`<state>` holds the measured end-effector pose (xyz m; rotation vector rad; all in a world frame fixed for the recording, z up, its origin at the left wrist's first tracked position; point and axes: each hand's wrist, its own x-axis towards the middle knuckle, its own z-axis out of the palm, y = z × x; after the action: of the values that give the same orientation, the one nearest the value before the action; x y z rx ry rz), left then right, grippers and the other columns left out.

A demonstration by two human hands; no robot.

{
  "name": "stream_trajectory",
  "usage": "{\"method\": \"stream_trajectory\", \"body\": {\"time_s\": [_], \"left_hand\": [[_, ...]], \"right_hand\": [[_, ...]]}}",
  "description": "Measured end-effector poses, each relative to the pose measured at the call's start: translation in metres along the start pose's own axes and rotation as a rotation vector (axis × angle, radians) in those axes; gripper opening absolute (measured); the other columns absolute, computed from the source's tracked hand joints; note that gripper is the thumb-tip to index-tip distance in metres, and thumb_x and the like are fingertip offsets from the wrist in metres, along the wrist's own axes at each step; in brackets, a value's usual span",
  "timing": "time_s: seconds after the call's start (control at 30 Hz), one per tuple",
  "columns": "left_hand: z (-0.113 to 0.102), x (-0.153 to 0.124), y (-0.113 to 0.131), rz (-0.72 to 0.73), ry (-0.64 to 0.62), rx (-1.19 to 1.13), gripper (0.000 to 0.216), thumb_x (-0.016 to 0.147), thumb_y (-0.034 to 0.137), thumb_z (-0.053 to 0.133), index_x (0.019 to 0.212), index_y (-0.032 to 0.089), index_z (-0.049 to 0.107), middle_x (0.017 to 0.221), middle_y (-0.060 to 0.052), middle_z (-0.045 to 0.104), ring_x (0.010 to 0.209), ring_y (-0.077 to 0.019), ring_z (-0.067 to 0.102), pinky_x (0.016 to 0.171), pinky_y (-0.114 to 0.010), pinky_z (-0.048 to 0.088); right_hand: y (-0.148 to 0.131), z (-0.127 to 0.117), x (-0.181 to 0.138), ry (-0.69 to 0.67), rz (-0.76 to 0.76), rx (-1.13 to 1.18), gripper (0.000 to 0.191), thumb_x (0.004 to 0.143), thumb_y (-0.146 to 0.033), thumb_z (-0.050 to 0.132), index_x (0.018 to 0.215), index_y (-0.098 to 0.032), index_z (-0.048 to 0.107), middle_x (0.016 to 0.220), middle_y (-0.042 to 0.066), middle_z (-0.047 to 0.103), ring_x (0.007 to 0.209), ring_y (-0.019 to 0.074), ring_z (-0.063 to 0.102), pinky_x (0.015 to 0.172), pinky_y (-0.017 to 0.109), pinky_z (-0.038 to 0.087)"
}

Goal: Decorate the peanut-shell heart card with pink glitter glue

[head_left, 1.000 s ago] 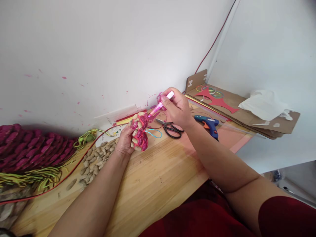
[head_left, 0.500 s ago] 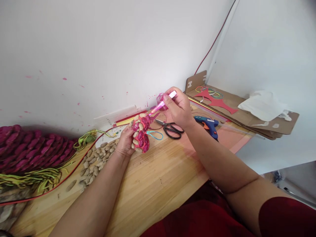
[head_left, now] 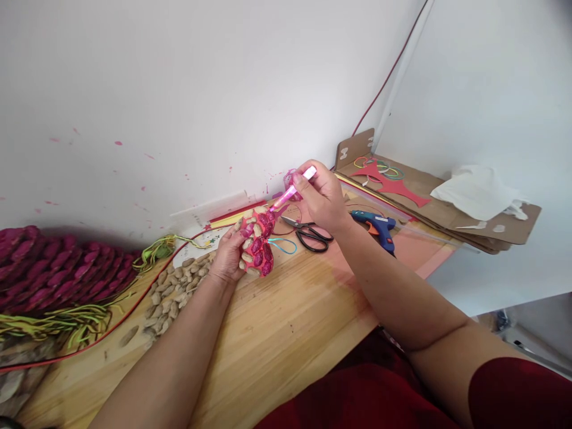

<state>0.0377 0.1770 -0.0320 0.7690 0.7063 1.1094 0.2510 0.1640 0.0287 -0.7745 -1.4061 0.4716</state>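
Ornament (head_left: 258, 245) at mid-frame, long axis upright, held in left hand (head_left: 229, 253), just lower left of stick (head_left: 287, 195) pinched by right hand (head_left: 322, 195).

Red peanut-studded piece (head_left: 259, 250), magenta-and-tan nuts (head_left: 257, 245); pink-white slim pen (head_left: 285, 197); light-blue cord loop (head_left: 295, 245); blue-teal plastic glue gun (head_left: 381, 224)

A craft workshop corner.
Pink splashes (head_left: 118, 143) dot a plain white wall (head_left: 214, 89) behind a pale wooden desk (head_left: 286, 322) bearing a blue-and-teal glue gun (head_left: 383, 229), black-handled metal scissors (head_left: 313, 241), heaped tan unshelled peanuts (head_left: 172, 289), stacked bumpy magenta pieces (head_left: 58, 268) and yellow-green yarn (head_left: 80, 322); above it is a red ornament (head_left: 257, 245) studded with tan and magenta peanuts.
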Motion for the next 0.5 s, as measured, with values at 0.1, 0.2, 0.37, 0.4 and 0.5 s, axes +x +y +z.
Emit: {"method": "stream_trajectory", "body": {"time_s": [0.1, 0.2, 0.37, 0.4, 0.5], "left_hand": [[0.0021, -0.0010, -0.0005, 0.048, 0.028, 0.043, 0.052, 0.049, 0.033, 0.104, 0.081, 0.018, 0.067, 0.063, 0.004, 0.069, 0.039, -0.0063, 0.052, 0.037, -0.017, 0.035], [0.0035, -0.0014, -0.0016, 0.066, 0.053, 0.054, 0.050, 0.049, 0.032, 0.104, 0.080, 0.017, 0.067, 0.061, 0.003, 0.068, 0.040, -0.0070, 0.053, 0.039, -0.018, 0.038], [0.0044, 0.0018, -0.0050, 0.105, 0.097, 0.033, 0.054, 0.045, 0.031, 0.105, 0.083, 0.016, 0.071, 0.066, 0.001, 0.072, 0.048, -0.0107, 0.060, 0.048, -0.021, 0.048], [0.0043, 0.0028, -0.0056, 0.114, 0.107, 0.024, 0.054, 0.044, 0.030, 0.106, 0.084, 0.016, 0.072, 0.067, 0.000, 0.073, 0.050, -0.0114, 0.062, 0.049, -0.022, 0.049], [0.0033, 0.0055, -0.0071, 0.128, 0.129, 0.007, 0.057, 0.043, 0.029, 0.106, 0.088, 0.016, 0.074, 0.070, 0.000, 0.075, 0.051, -0.0125, 0.063, 0.051, -0.023, 0.050]], "right_hand": [[-0.0008, -0.0005, -0.0005, 0.008, 0.021, -0.066, 0.041, 0.096, -0.065, 0.064, 0.091, -0.025, 0.059, 0.076, -0.004, 0.057, 0.068, 0.0128, 0.050, 0.066, 0.027, 0.046], [-0.0023, -0.0012, -0.0001, 0.017, 0.005, -0.114, 0.039, 0.098, -0.062, 0.063, 0.087, -0.025, 0.058, 0.073, -0.005, 0.056, 0.066, 0.0126, 0.047, 0.065, 0.028, 0.042], [-0.0029, -0.0014, 0.0000, 0.052, -0.008, -0.163, 0.036, 0.099, -0.056, 0.063, 0.083, -0.025, 0.057, 0.068, -0.006, 0.054, 0.063, 0.0121, 0.046, 0.064, 0.030, 0.037], [-0.0027, -0.0013, -0.0002, 0.060, -0.007, -0.157, 0.035, 0.099, -0.055, 0.063, 0.083, -0.025, 0.057, 0.068, -0.006, 0.054, 0.063, 0.0120, 0.046, 0.064, 0.030, 0.037], [-0.0033, -0.0012, -0.0005, 0.064, -0.003, -0.142, 0.033, 0.099, -0.051, 0.063, 0.083, -0.024, 0.056, 0.066, -0.007, 0.052, 0.061, 0.0114, 0.046, 0.062, 0.029, 0.036]]}}
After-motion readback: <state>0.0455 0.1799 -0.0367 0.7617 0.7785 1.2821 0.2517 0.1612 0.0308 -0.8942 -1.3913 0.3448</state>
